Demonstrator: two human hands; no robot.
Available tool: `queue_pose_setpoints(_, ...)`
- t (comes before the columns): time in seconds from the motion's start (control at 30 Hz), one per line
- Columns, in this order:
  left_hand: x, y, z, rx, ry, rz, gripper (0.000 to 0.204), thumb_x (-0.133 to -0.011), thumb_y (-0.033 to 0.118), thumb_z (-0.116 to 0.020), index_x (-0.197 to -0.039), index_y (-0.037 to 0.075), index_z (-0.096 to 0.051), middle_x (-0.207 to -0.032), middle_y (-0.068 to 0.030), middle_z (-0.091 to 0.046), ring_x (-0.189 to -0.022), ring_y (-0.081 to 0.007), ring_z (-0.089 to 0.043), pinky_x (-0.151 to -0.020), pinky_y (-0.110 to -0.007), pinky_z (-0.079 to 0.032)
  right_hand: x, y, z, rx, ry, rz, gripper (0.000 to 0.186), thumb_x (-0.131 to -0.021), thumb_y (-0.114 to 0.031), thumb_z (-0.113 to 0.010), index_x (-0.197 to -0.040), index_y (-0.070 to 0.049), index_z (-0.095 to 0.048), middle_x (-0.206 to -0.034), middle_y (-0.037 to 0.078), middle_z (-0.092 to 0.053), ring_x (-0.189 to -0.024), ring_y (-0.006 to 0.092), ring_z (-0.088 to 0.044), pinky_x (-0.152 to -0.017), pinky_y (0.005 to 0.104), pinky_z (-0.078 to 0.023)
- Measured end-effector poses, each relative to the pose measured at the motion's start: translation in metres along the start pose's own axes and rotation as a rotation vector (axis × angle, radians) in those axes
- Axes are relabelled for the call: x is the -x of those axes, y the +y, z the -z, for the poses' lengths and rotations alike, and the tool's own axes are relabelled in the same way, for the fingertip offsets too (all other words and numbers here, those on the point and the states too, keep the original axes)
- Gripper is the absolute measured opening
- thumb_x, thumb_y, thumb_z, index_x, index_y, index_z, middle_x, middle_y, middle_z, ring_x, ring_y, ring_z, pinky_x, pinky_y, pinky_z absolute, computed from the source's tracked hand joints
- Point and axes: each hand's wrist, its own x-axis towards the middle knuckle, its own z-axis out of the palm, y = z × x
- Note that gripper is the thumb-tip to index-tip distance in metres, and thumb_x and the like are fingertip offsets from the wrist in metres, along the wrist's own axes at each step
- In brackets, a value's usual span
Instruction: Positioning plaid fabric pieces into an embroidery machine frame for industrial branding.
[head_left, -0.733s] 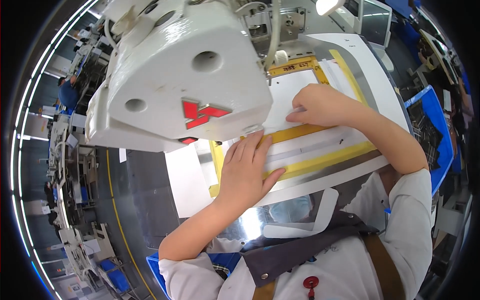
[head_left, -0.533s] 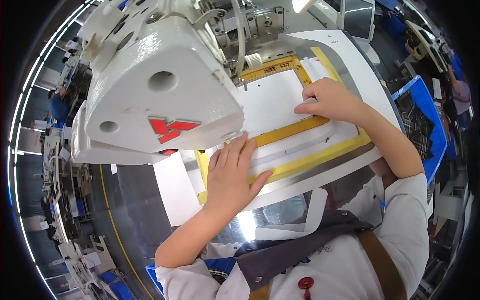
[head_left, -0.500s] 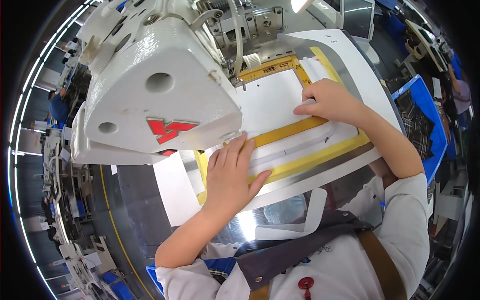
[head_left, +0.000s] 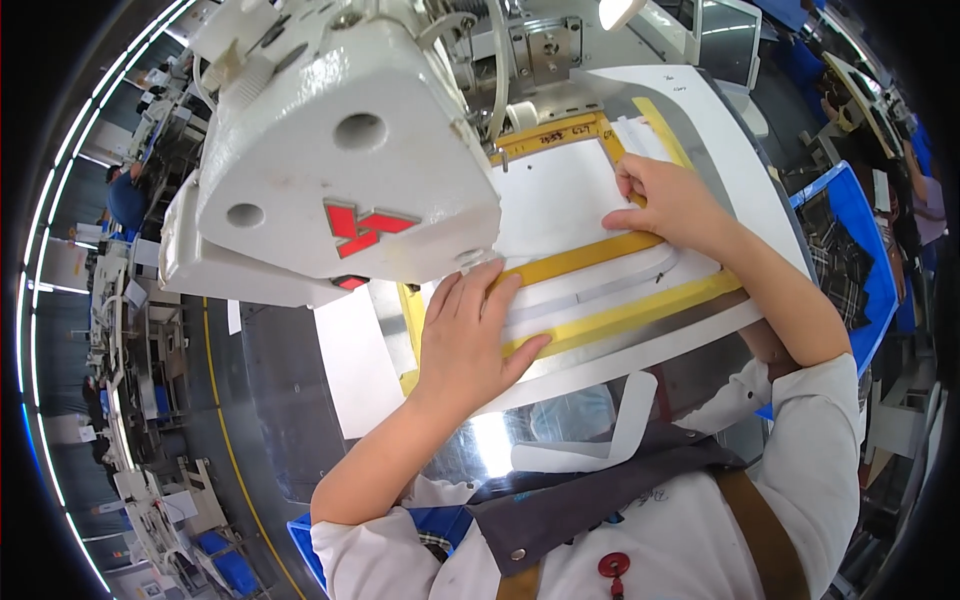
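Note:
A yellow frame (head_left: 580, 257) with handwritten marks lies under the head of a white sewing machine (head_left: 330, 170). Inside it is a white sheet (head_left: 555, 195). My left hand (head_left: 465, 335) lies flat, fingers stretched and thumb apart, its fingertips at the frame's near left corner. My right hand (head_left: 670, 200) is closed on the frame's right bar, with thumb and curled fingers on either side of it. White fabric with a grey curved strip (head_left: 600, 290) lies on the near side of the frame, edged by yellow tape (head_left: 640, 312). The machine head hides the frame's left part.
A white board (head_left: 350, 365) spreads beneath the work. A bent white strip (head_left: 625, 425) hangs at the near table edge. A blue bin (head_left: 880, 290) with dark plaid cloth (head_left: 835, 255) stands at the right. Other workstations line the left aisle.
The view has shifted slightly, so the machine appears farther right and higher. My right thumb and fingers have moved from over the white sheet onto the frame's right bar. My left hand stays put.

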Motion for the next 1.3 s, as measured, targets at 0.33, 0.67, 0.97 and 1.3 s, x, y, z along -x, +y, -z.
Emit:
queue_pose_setpoints(0.33, 0.009, 0.008, 0.007, -0.005, 0.161, -0.177, 0.043, -0.076, 0.032, -0.071, -0.111, 0.010, -0.060, -0.114, -0.0058, -0.060, -0.102, -0.0251, -0.057, -0.094, -0.041, -0.039, -0.004, 0.018, 0.001, -0.142, 0.105, 0.625, 0.019, -0.085, -0.023, -0.064, -0.083, -0.005, -0.060, -0.079, 0.010, -0.057, -0.080, 0.0261, -0.053, -0.084, 0.0356, -0.042)
queue_pose_setpoints(0.67, 0.003, 0.014, -0.005, 0.098, 0.222, -0.356, 0.027, -0.075, 0.023, -0.073, -0.098, 0.012, -0.064, -0.089, 0.0015, -0.061, -0.082, -0.0167, -0.058, -0.078, -0.031, -0.043, -0.013, -0.065, -0.054, 0.050, -0.074, 0.919, 0.036, -0.085, -0.026, -0.062, -0.114, -0.005, -0.062, -0.103, 0.014, -0.065, -0.105, 0.0296, -0.055, -0.104, 0.0413, -0.034)
queue_pose_setpoints(0.97, 0.057, 0.008, 0.049, -0.090, 0.268, -0.216, 0.021, -0.077, 0.026, -0.071, -0.093, 0.014, -0.065, -0.084, 0.0019, -0.060, -0.078, -0.0165, -0.058, -0.074, -0.031, -0.043, 0.021, 0.012, -0.001, 0.241, -0.051, 0.563, 0.058, -0.096, -0.046, -0.036, -0.131, -0.002, -0.049, -0.122, 0.013, -0.060, -0.130, 0.0319, -0.041, -0.115, 0.0478, -0.015)
queue_pose_setpoints(1.3, 0.294, -0.112, 0.103, -0.189, 1.690, 0.831, 0.020, -0.098, 0.020, -0.045, -0.096, 0.003, -0.056, -0.085, -0.0075, -0.062, -0.072, -0.0140, -0.054, -0.069, -0.027, -0.044, 0.083, -0.047, -0.040, 0.281, -0.685, 1.031, 0.059, -0.065, -0.025, -0.074, -0.121, -0.014, -0.057, -0.138, 0.007, -0.050, -0.131, 0.0342, -0.042, -0.107, 0.0582, -0.025)
